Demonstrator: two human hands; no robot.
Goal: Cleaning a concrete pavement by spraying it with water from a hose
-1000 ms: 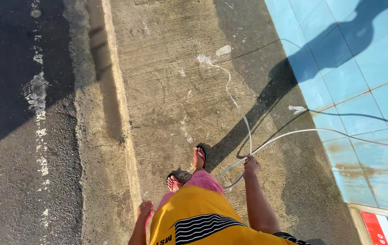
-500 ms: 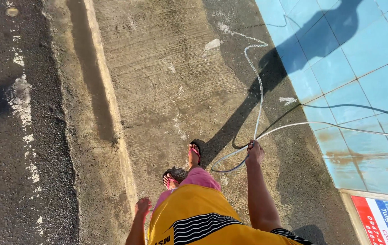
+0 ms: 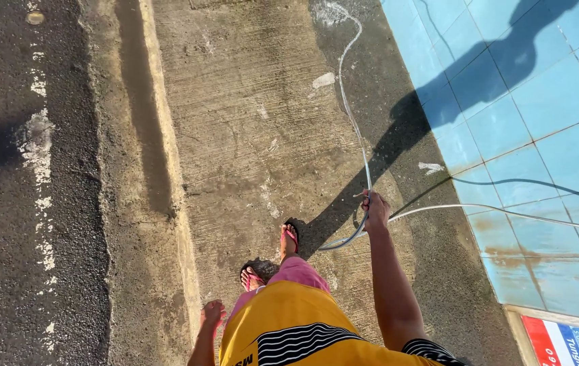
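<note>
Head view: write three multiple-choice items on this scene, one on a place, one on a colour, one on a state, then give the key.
1. Where do the blue tiles lie?
A. To the person's right
B. To the person's left
C. Under both feet

2. What colour are the sandals?
A. Green
B. Pink
C. White

3. What is the state of the left hand?
A. Gripping the hose
B. Pressed on the tiles
C. Hanging free, holding nothing

Key:
1 A, since the tiles fill the right of the picture, beyond the concrete strip the person stands on.
2 B, since both straps show pink against the concrete.
3 C, since the left hand hangs open by the yellow shirt, while the right hand has its grip closed on the pale hose.
</note>
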